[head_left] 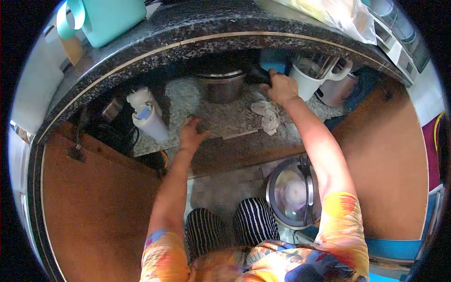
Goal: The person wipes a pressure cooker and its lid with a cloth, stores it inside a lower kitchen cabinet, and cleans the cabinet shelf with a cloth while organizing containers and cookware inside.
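Note:
Inside the cabinet, a dark metal pot (221, 88) with a lighter rim stands on the speckled stone shelf (211, 115). Its black handle (257, 75) points right, and my right hand (283, 89) closes on the end of it, with part of the fingers hidden. My left hand (191, 135) hovers near the shelf's front edge, fingers apart and holding nothing. A crumpled whitish cloth (267, 116) lies below my right hand. To the left of my left hand stands a white plastic container (151, 123) with something blue inside.
Right of the pot stand a white jug (305, 80) and a silver appliance (334, 91). A large glass-lidded pan (289, 190) sits on the floor by my knees. Overhead is the granite counter edge (225, 35), with a teal container (115, 21). Dark cables (112, 136) fill the left corner.

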A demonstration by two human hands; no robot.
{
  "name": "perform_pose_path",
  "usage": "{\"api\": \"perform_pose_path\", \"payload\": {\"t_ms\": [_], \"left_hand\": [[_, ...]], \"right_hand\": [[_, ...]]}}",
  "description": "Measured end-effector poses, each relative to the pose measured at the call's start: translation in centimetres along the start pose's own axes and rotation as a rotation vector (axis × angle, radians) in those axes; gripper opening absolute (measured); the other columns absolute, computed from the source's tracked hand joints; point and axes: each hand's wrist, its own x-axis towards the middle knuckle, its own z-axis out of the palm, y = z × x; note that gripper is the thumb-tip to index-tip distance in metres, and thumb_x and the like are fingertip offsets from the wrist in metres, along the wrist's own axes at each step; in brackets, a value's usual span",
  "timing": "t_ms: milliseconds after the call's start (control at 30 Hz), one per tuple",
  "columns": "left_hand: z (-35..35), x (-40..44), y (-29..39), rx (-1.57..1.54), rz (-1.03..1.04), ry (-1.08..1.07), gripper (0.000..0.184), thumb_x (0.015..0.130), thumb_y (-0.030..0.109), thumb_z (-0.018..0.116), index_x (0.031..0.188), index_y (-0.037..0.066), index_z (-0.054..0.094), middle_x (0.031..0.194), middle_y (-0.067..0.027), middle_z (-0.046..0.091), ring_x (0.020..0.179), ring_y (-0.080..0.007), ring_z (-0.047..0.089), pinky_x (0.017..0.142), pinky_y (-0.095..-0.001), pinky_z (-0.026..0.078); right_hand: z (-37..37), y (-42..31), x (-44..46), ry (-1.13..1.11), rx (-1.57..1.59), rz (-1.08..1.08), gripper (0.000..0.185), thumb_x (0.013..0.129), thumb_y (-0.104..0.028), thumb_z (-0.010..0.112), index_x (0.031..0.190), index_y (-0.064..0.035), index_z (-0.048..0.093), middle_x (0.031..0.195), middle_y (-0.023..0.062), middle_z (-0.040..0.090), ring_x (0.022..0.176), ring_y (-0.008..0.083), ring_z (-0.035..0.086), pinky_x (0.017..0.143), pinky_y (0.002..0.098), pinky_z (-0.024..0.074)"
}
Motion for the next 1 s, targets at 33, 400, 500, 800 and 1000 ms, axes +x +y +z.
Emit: {"api": "perform_pose_path", "payload": {"t_ms": [33,400,500,800,1000], "left_hand": [[0.0,-0.1,0.1,-0.022,-0.046,-0.033,0.063,0.065,0.034,0.082,0.116,0.003,0.060,0.119,-0.0159,0.056,0.111,-0.0336,0.054,0.092,-0.0403,0.046],[1.3,-0.3,-0.6,-0.071,0.079,0.097,0.055,0.067,0.032,0.081,0.111,0.005,0.063,0.121,-0.0173,0.055,0.114,-0.0348,0.052,0.095,-0.0399,0.044],[1.3,-0.1,-0.6,-0.082,0.060,0.063,0.056,0.068,0.032,0.082,0.113,0.004,0.063,0.124,-0.0170,0.054,0.117,-0.0339,0.051,0.095,-0.0396,0.045],[0.6,-0.4,-0.1,-0.050,-0.001,0.017,0.054,0.070,0.028,0.082,0.115,0.006,0.062,0.129,-0.0150,0.051,0.119,-0.0326,0.049,0.099,-0.0395,0.043],[0.4,-0.7,0.1,-0.026,0.009,0.022,0.054,0.070,0.026,0.081,0.116,0.005,0.061,0.130,-0.0176,0.052,0.122,-0.0350,0.046,0.103,-0.0413,0.039]], "right_hand": [[0.1,0.4,0.3,0.003,-0.011,-0.004,0.053,0.085,-0.044,0.061,0.118,-0.0044,0.051,0.095,0.0204,0.067,0.091,0.0368,0.065,0.077,0.0462,0.0502],[2.4,4.4,4.6,0.128,-0.025,-0.112,0.061,0.085,-0.054,0.056,0.125,-0.0079,0.054,0.108,0.0199,0.064,0.103,0.0359,0.060,0.085,0.0465,0.0480],[2.6,5.2,6.0,0.024,-0.050,-0.022,0.061,0.085,-0.056,0.055,0.124,-0.0084,0.056,0.111,0.0177,0.064,0.106,0.0357,0.059,0.088,0.0475,0.0463],[3.2,5.5,7.8,0.120,-0.192,-0.023,0.051,0.088,-0.053,0.053,0.114,-0.0091,0.061,0.102,0.0163,0.067,0.100,0.0339,0.062,0.089,0.0483,0.0447],[3.5,5.1,8.5,0.046,-0.166,0.060,0.050,0.089,-0.045,0.057,0.126,-0.0106,0.054,0.126,0.0169,0.054,0.120,0.0348,0.049,0.100,0.0483,0.0377]]}}
